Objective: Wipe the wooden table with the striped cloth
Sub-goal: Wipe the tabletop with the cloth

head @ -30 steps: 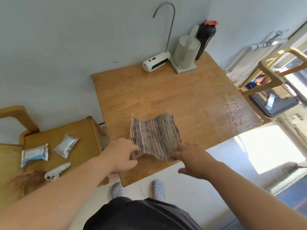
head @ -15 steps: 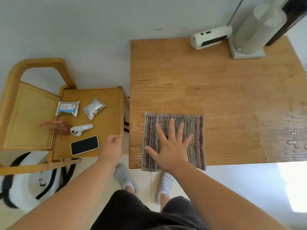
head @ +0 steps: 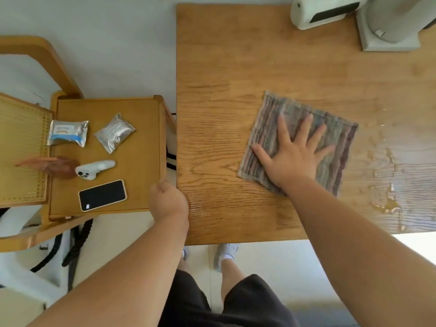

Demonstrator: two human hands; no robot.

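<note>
head view: the striped cloth [head: 267, 128] is seen spread flat on the wooden bench [head: 224, 90], right of its middle and turned slightly askew to the edges. it is pressed down by the right hand [head: 292, 159], whose palm is laid flat with the fingers straight and fanned apart; nothing is gripped. the left hand [head: 168, 201] is held at the bench's left edge, towards the near corner, with fingers loosely curled and nothing held in it; whether the edge is touched cannot be told. the hands are well apart. a wet, shiny patch [head: 389, 182] is seen on the wood just right of the cloth. at the far edge a white dispenser [head: 323, 10] and a grey appliance base [head: 389, 34] are stood, both cut off by the frame. to the left, a low side bench [head: 141, 161] is set just beside the wooden bench; on it are laid a black phone [head: 102, 195], a white controller [head: 94, 169], a printed foil packet [head: 68, 133], a plain foil packet [head: 115, 132] and a brown leaf-like thing [head: 59, 166].
</note>
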